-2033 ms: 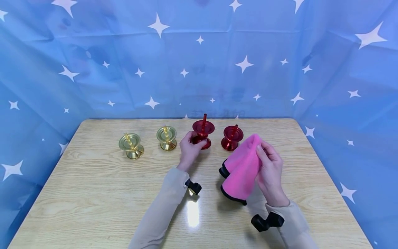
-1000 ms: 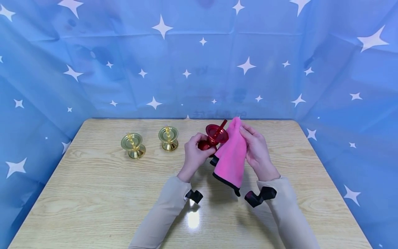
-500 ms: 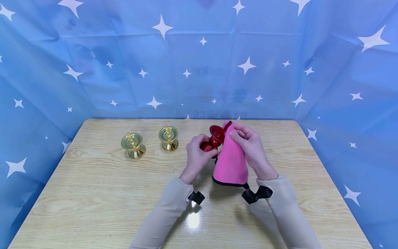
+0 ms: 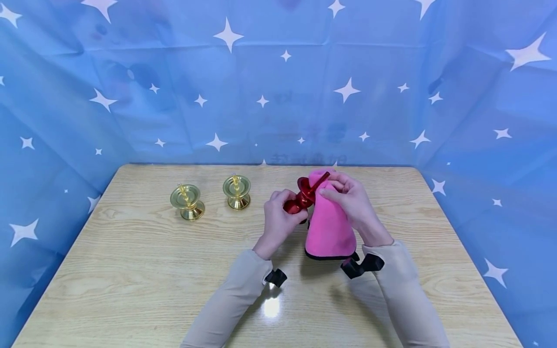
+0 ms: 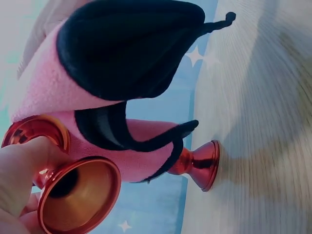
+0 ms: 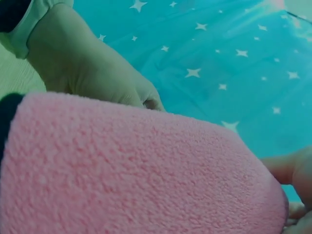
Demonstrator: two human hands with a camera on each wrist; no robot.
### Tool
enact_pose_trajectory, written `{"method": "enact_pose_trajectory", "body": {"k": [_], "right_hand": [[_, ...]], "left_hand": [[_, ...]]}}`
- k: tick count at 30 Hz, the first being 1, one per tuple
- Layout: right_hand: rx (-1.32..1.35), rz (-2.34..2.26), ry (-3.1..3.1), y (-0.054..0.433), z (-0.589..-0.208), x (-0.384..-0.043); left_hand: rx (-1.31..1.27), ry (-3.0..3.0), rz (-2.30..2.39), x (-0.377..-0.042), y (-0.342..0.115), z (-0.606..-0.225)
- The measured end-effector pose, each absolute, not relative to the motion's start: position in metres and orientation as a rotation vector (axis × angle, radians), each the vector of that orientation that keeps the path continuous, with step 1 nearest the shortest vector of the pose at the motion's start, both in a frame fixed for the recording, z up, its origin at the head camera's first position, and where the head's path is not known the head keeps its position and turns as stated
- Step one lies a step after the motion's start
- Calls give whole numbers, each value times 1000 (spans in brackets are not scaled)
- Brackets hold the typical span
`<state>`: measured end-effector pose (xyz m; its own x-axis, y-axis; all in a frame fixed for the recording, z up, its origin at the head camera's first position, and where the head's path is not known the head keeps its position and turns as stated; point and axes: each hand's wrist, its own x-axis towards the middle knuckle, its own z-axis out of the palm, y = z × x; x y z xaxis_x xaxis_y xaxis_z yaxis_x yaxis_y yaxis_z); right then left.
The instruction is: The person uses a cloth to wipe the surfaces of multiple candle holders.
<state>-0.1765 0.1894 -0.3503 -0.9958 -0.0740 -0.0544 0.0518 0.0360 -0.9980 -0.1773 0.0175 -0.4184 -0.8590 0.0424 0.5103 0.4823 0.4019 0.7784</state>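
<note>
My left hand (image 4: 280, 220) grips a red metal candle holder (image 4: 306, 188) by its base, lifted and tilted with its dish and thin stem to the right. In the left wrist view the hollow underside of that holder (image 5: 80, 195) faces the camera. A pink cloth (image 4: 329, 234) with black edging hangs from my right hand (image 4: 359, 208), which pinches it at the top beside the red stem. Cloth lies behind the dish and stem. In the right wrist view the fuzzy cloth (image 6: 131, 165) fills the lower part, with right fingers (image 6: 292, 170) at its right end.
Two gold candle holders, one at the left (image 4: 186, 200) and one nearer the middle (image 4: 237, 189), stand upright on the wooden table (image 4: 152, 280). A second red holder (image 5: 204, 163) stands behind the cloth in the left wrist view. A blue starry curtain (image 4: 243, 116) backs the table.
My left hand has lifted the red candle holder off the table, tilted it and carried it right. My right hand has brought the cloth left, up against the holder's dish and stem.
</note>
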Motion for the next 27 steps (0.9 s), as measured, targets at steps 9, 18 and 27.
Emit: {"method": "enact_pose_trajectory", "body": {"k": [9,18,27], "right_hand": [[25,-2390,1816,198,-348,-179],[31,-2686,1442,205,-339,-180],[77,-2773,1241,193,-344,-170]], "left_hand": [[-492,-2278,-1478,-180,20,-420],[-463,-2285,-1639,-181,21,-421],[-394,-2252,-1701,-180,21,-418]]}}
